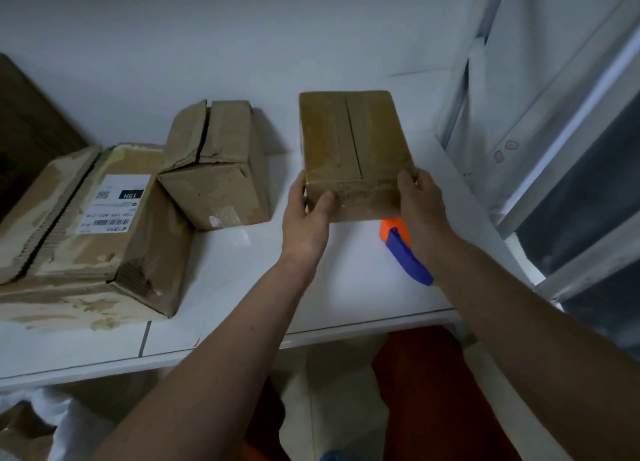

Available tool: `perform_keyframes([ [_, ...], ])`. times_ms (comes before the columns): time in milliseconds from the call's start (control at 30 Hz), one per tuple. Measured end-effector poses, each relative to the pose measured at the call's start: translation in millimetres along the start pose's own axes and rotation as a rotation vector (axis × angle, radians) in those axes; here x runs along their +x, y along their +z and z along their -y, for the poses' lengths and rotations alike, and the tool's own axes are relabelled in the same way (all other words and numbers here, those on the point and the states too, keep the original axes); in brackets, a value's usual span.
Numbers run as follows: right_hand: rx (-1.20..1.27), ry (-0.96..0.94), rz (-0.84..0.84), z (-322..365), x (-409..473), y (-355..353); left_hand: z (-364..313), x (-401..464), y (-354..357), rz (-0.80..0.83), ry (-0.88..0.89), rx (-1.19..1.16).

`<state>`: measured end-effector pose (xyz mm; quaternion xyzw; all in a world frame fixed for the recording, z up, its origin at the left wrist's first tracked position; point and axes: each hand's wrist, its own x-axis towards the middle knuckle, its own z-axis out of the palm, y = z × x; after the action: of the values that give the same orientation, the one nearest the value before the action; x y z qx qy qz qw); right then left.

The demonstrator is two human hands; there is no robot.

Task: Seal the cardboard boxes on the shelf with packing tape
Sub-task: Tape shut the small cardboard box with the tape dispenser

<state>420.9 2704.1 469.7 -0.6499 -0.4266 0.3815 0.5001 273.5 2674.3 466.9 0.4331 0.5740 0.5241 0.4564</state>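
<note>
On the white shelf (242,273), a labelled box (93,232) lies far left, its seam gaping, with a crumpled box (216,170) beside it, also unsealed. Right of these, the left hand (304,215) and right hand (420,204) grip the small box (353,149), fingers curled round its near corners, probably squaring it for taping. The tape dispenser (403,249) waits just under the right wrist.

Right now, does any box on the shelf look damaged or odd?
Yes. The middle box is crumpled, its top flaps gaping along the seam. The labelled box to its left has a torn, dented front corner. The box that the left hand and right hand hold looks intact.
</note>
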Motion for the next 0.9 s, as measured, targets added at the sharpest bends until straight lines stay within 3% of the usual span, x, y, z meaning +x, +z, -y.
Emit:
perform_keyframes([
  [200, 0.002, 0.002, -0.091, 2.9, 72.8, -33.8, -7.2, 54.3, 50.2, 0.196, -0.007, 0.117],
  [633, -0.064, 0.143, -0.098, -70.5, 170.8, -49.6, 44.4, 150.8, 126.0, 0.372, -0.063, 0.493],
  [900, -0.195, 0.131, -0.073, -76.2, 222.0, -49.4, 56.8, 185.8, 157.4, 0.423, -0.088, 0.506],
])
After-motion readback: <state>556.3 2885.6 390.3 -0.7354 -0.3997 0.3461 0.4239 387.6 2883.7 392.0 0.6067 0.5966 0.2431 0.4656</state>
